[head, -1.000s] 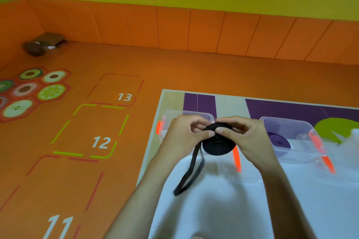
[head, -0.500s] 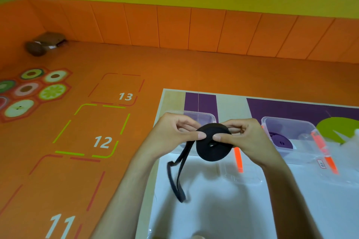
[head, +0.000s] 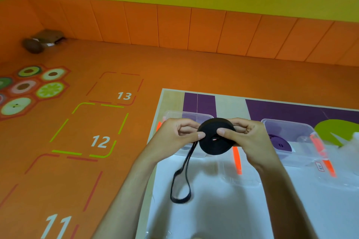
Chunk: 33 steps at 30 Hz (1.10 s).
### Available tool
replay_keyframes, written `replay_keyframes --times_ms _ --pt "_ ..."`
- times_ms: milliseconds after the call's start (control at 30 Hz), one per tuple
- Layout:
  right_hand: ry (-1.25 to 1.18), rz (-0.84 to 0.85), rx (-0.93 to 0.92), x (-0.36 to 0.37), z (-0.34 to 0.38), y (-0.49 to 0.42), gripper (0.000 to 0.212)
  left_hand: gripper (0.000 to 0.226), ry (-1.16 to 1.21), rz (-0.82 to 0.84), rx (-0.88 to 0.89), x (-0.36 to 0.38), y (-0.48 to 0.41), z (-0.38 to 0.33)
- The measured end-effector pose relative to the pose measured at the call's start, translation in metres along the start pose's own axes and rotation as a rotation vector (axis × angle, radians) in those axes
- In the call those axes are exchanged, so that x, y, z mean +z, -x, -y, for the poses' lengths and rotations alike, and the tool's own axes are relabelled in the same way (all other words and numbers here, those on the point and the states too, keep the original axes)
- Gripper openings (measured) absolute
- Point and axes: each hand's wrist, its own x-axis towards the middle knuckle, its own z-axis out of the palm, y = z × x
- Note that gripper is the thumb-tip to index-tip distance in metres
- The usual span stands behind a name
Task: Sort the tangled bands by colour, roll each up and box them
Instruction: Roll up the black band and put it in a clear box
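together, the left hand (head: 174,135) and right hand (head: 250,137) pinch a black band roll (head: 214,137) above the white table (head: 242,209), flat face toward the camera; its loose tail (head: 181,180) hangs down in a loop. beyond the roll, a clear box (head: 291,139) holds a purple roll (head: 279,142). left of the table lies an orange floor (head: 77,141).

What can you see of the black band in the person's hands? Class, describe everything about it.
The black band, seemingly flat fabric, is mostly wound into a thick disc with a small central hole. The left hand and right hand pinch it from either side, above the table. Its unwound tail hangs from the left as a loose loop.
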Motion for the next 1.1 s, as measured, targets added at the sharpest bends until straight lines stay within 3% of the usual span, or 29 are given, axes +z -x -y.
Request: replay_keyframes --times_ms 200,333,467,667,800,1000,1100 --pt "-0.102 -0.117 -0.074 -0.001 -0.006 -0.001 0.019 0.026 -0.007 -0.042 0.001 0.005 0.001 0.005" --pt "0.12 -0.009 -0.077 -0.014 -0.012 -0.001 0.017 0.012 -0.137 -0.087 0.033 0.001 -0.001 -0.003" --pt "0.27 0.079 -0.024 -0.02 -0.015 -0.001 0.02 0.012 -0.266 -0.072 0.041 -0.006 -0.004 -0.001" --pt "0.067 -0.036 -0.014 -0.015 -0.021 0.001 0.021 0.019 -0.018 -0.104 0.003 -0.003 0.0 0.009" --pt "-0.051 -0.092 0.016 -0.006 -0.028 0.002 0.022 0.017 0.01 -0.151 0.052 0.001 0.002 0.013" --pt "0.084 0.081 -0.021 -0.01 -0.029 0.004 0.019 0.017 -0.014 -0.153 0.061 -0.003 0.003 0.008" --pt "0.083 0.086 -0.037 -0.008 -0.025 0.003 0.017 0.016 -0.027 -0.123 0.063 -0.003 0.002 0.004"
